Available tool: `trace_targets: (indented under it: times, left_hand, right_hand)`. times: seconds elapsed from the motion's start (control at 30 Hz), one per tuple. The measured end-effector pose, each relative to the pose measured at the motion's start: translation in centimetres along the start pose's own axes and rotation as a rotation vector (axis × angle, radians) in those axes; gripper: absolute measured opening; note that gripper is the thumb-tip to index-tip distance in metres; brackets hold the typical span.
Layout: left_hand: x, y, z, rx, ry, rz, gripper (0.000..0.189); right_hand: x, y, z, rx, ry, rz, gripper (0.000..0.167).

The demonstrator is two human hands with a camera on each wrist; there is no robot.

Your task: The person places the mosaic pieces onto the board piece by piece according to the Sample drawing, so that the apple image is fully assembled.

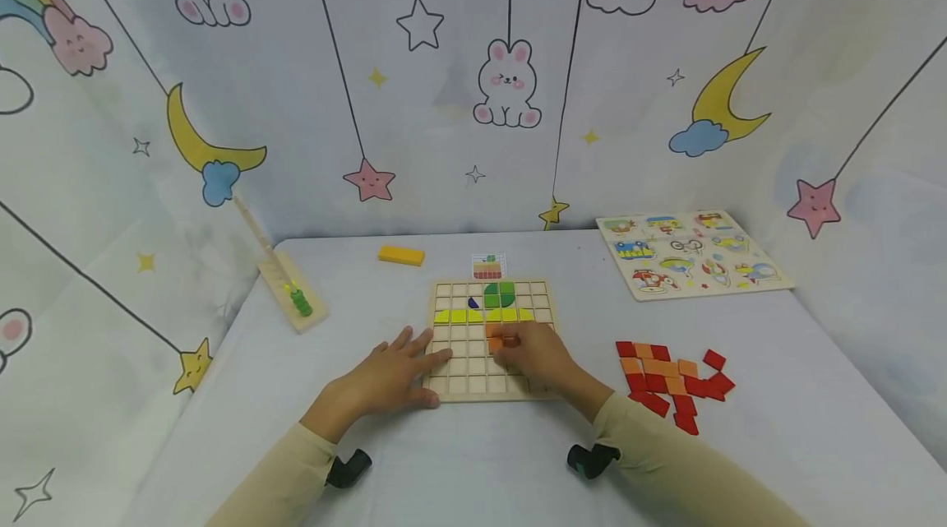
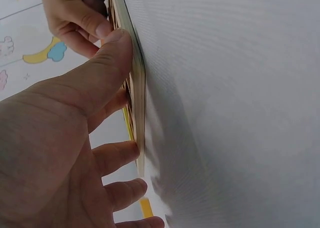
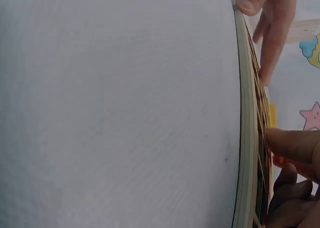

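A wooden grid board [image 1: 459, 368] lies flat on the table, with green tiles [image 1: 499, 294], a row of yellow tiles [image 1: 459, 316] and a small dark blue piece [image 1: 473, 303] in its upper cells. My left hand [image 1: 388, 379] rests at the board's left edge, fingers spread; in the left wrist view its thumb [image 2: 117, 48] touches the rim. Over the middle of the board, my right hand [image 1: 538, 353] pinches an orange tile [image 1: 494, 345] between thumb and fingers. Just above it, another orange patch [image 1: 492, 330] shows. The right palm covers several cells.
Red and orange tiles [image 1: 654, 383] lie loosely spread to the right. Behind the board are a small picture card [image 1: 488, 267] and a yellow block [image 1: 401, 256]. A picture puzzle board [image 1: 629, 270] lies back right; a wooden stand with green beads [image 1: 299, 302] is at left.
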State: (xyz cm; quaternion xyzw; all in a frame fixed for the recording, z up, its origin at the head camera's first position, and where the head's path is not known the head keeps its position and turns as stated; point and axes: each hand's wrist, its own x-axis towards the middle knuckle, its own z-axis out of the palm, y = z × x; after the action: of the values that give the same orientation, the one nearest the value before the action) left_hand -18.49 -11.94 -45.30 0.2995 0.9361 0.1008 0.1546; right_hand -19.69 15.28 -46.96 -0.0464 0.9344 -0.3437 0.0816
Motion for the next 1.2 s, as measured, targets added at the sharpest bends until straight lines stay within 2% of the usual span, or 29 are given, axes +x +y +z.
trace_targets:
  times: [0.13,0.23,0.37,0.47,0.6,0.67,0.73,0.87,1.03,1.13,1.2]
  left_hand:
    - [0.1,0.0,-0.1,0.001,0.002,-0.002,0.074]
    - [0.2,0.1,-0.1,-0.004,0.002,0.002,0.073]
    - [0.3,0.2,-0.2,-0.008,0.004,0.011,0.072]
    - [0.3,0.2,-0.4,-0.003,0.005,0.011,0.072]
    - [0.2,0.2,-0.6,0.009,0.007,-0.001,0.073]
    - [0.2,0.1,-0.6,0.01,0.006,-0.006,0.073]
    - [0.1,0.0,-0.5,0.007,-0.002,-0.01,0.074]
    - [0.0,0.0,-0.3,0.001,-0.016,-0.019,0.074]
    - [0.1,0.0,0.1,0.007,-0.011,-0.016,0.074]
    - [0.3,-0.1,0.2,0.016,-0.009,-0.015,0.075]
    - [0.4,0.0,0.1,0.022,-0.008,-0.012,0.075]
  right_hand:
    - [-0.1,-0.2,0.1,-0.042,0.008,-0.028,0.044]
    - [-0.4,-0.2,-0.2,-0.047,0.023,-0.017,0.046]
    - [-0.9,1.0,-2.2,0.004,0.055,0.016,0.046]
    - [-1.5,3.5,-5.7,0.067,0.062,0.033,0.047]
    - [-3.2,8.2,-11.2,0.088,0.056,0.088,0.052]
    - [-4.4,10.6,-13.1,0.067,0.047,0.131,0.054]
    - [-5.4,12.6,-14.1,0.046,0.02,0.184,0.055]
    - [-6.4,14.7,-14.3,-0.009,-0.028,0.201,0.047]
    - [-6.5,14.8,-13.9,-0.051,-0.007,0.158,0.03]
    - [-6.4,14.7,-14.1,0.018,0.03,0.18,0.029]
    - [-6.3,14.9,-14.2,0.135,0.076,0.207,0.033]
